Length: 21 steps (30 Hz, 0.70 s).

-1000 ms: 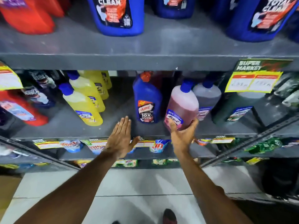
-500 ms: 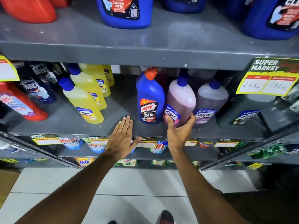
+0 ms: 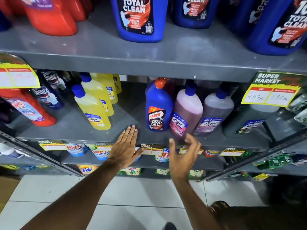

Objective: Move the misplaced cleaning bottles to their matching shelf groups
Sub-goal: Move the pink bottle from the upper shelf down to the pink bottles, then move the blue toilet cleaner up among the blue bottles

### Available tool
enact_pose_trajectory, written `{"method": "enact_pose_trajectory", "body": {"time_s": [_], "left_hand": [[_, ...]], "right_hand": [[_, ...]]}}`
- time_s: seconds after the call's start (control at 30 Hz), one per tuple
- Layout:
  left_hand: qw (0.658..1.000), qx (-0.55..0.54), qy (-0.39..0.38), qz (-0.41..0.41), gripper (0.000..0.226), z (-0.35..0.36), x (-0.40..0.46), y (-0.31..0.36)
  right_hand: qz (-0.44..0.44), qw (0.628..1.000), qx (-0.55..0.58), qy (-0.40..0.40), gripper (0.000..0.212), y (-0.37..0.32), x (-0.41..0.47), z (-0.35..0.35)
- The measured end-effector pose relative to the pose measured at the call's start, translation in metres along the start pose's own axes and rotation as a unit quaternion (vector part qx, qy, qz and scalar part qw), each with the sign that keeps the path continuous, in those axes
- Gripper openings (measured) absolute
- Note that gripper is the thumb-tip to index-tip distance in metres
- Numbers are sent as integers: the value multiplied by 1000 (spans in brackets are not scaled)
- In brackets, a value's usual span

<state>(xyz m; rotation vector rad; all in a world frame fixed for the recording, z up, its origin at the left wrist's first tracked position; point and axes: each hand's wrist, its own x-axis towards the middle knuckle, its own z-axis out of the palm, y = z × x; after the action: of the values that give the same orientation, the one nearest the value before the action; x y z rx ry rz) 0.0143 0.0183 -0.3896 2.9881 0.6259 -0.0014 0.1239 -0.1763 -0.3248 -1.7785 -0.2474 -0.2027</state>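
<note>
A pink Lizol bottle [image 3: 186, 112] stands on the middle grey shelf [image 3: 126, 135], between a blue Harpic bottle [image 3: 157, 107] on its left and a purple Lizol bottle [image 3: 214, 113] on its right. My right hand [image 3: 184, 155] hovers just in front of the pink bottle, fingers spread, holding nothing. My left hand [image 3: 126, 146] lies flat on the shelf's front edge, left of the Harpic bottle, fingers together and straight. Yellow Lizol bottles [image 3: 94, 103] stand in a row further left.
Large blue Harpic bottles [image 3: 139, 17] and red bottles [image 3: 53, 15] fill the top shelf. Dark Domex bottles [image 3: 48, 95] and a red Harpic bottle [image 3: 28, 107] sit at the left. A dark green bottle [image 3: 245, 120] stands right. Price tags [image 3: 269, 92] hang from shelf edges. Detergent pouches [image 3: 74, 149] below.
My right hand has let go of the pink bottle and drawn back from it. The bottle now stands beside the blue Harpic bottle. My left hand has stayed on the shelf edge.
</note>
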Motion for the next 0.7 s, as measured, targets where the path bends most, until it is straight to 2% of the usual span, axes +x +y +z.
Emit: {"method": "enact_pose_trajectory", "body": {"time_s": [0.07,0.17,0.27,0.4,0.6,0.7], "left_hand": [[1000,1,-1,-1,95,-2,-2,-2],[1000,-11,4,-14,94,-3,-4,0],[1000,-2,-5,-17,94,-2,-6,2],[1000,3,-4,-3,91,-3,-10,-4],[1000,-7,-5,-6,89,-3,-11,-5],[1000,-8,-2,-6,89,-2,-12,-6]], "right_hand": [[-84,995,-7,-58,54,-24,4,8],[-152,976,-66,-143,71,-72,33,29],[-207,953,-148,-166,82,-107,60,48],[-172,933,-230,-219,92,-124,83,66],[-188,880,-331,-283,76,-131,97,69],[-174,866,-338,-324,80,-132,103,69]]}}
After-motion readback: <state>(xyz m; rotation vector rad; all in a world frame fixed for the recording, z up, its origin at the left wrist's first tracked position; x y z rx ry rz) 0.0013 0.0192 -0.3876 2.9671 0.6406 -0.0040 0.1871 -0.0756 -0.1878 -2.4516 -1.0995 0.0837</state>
